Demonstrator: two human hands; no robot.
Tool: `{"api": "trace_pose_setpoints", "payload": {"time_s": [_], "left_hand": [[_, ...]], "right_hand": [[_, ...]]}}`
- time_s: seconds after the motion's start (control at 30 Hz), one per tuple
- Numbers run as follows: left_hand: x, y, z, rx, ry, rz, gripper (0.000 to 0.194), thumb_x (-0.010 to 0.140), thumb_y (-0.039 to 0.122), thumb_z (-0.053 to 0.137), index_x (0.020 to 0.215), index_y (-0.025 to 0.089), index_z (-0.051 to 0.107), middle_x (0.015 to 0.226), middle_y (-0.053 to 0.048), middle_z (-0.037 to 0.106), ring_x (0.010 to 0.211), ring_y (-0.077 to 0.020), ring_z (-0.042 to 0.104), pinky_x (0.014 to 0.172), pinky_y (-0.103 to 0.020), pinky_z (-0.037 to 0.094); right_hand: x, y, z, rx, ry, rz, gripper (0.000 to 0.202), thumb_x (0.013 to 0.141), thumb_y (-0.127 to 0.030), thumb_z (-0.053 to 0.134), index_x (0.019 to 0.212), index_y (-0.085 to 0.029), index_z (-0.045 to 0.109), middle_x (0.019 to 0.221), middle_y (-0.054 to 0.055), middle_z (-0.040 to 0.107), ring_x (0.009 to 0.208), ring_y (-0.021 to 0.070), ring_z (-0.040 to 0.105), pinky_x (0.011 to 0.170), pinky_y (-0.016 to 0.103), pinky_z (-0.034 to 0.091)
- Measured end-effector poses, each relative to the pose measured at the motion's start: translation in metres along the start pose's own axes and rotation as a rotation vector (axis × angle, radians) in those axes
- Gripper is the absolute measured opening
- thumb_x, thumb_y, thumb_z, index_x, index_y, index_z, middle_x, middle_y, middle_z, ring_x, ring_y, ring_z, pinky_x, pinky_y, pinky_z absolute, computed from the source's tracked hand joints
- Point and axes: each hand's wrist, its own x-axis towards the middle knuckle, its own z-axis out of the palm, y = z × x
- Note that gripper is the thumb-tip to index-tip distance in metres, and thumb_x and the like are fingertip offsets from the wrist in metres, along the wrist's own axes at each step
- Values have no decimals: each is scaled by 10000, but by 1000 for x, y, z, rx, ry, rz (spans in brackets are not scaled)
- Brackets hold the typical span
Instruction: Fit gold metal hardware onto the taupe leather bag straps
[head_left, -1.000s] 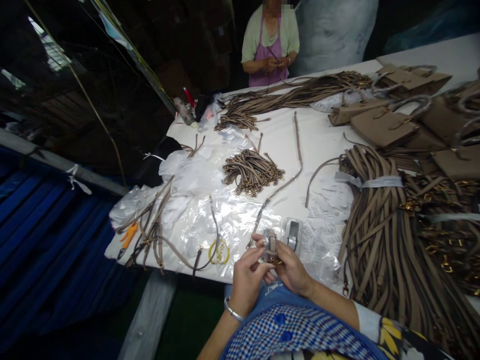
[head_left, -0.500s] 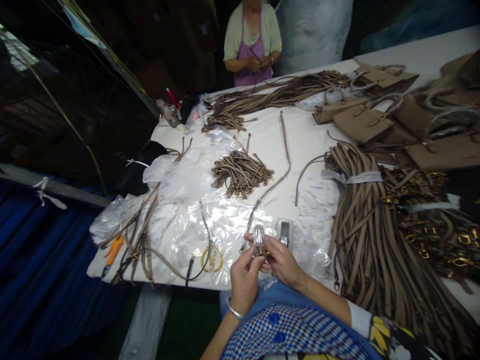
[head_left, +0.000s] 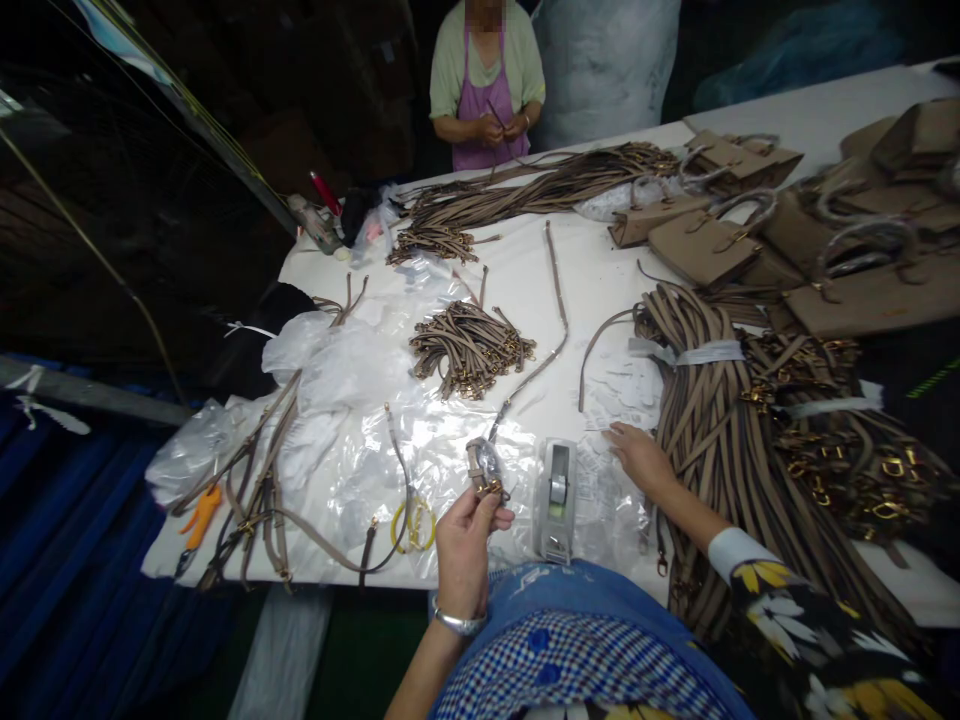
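My left hand (head_left: 466, 545) pinches a small coiled brown strap (head_left: 480, 465) with gold-coloured metal parts, held up over the plastic-covered front of the table. My right hand (head_left: 641, 462) reaches over small white paper slips (head_left: 622, 385), its fingertips at their edge; whether it holds one is too small to tell. Between the hands stands a grey tape dispenser (head_left: 556, 500). Beyond the left hand lies a heap of short brown straps (head_left: 471, 350), and one long strap (head_left: 555, 275) runs back from near the coil.
Long bundled straps (head_left: 712, 430) lie right of my right hand, with brown handbags (head_left: 705, 245) behind. At left are an orange-handled tool (head_left: 201, 515), loose straps and a yellow ring (head_left: 413, 525). A person in a purple apron (head_left: 484, 95) stands across the table.
My right hand has left the coiled strap and moved right to the paper slips. My left hand keeps the coil, now slightly further left. The view has shifted a little.
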Motion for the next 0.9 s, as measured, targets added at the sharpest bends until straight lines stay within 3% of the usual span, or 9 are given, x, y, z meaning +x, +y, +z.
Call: {"api": "trace_pose_setpoints", "payload": {"time_s": [0.13,0.3,0.47,0.6,0.7,0.77,0.9], "left_hand": [[0,-1,-1,7,11,-6,239,776,344,700,849,117,715,674,-29,693,630,-128,649,620,-219,522],[1,-4,-2,6,-4,5,245,769,345,708,848,114,719,674,-27,690,615,-123,643,608,-216,524],[0,-4,-2,0,-31,-3,245,784,337,699,878,113,721,703,-28,692,627,-118,642,611,-211,525],[-2,-4,-2,-9,-27,-11,252,771,345,707,862,111,729,705,-32,694,619,-112,637,606,-204,519],[-2,-6,-2,-32,-23,-27,263,750,351,722,850,107,733,664,-31,687,597,-109,633,593,-200,513],[-2,-8,-3,-48,-15,-29,270,744,348,728,859,104,733,654,-33,685,594,-108,633,590,-197,511],[-3,-11,-5,-48,-4,-16,278,746,345,728,885,104,733,687,-41,696,608,-114,643,589,-200,514]], "right_hand": [[9,29,0,-166,-140,-126,218,915,-346,603,974,-148,672,1068,74,680,1065,235,605,986,493,416],[15,31,-2,-240,-184,-201,230,931,-355,586,948,-138,662,1021,66,677,1008,216,620,950,458,448],[18,14,-4,-157,-45,-129,280,957,-404,518,979,-156,645,1017,76,693,969,213,647,914,438,479],[11,-14,3,-11,27,-73,407,1022,-418,246,1014,-188,582,854,69,731,765,180,704,738,327,546],[3,-26,10,37,19,-69,406,1014,-425,233,1058,-187,559,740,34,717,628,168,700,648,301,555],[-2,-25,12,10,15,-77,379,991,-428,310,1066,-177,585,782,57,719,674,191,707,670,327,560],[-12,-5,12,-132,-7,-120,296,907,-377,530,1034,-143,657,1048,143,694,988,261,660,878,411,512]]}}
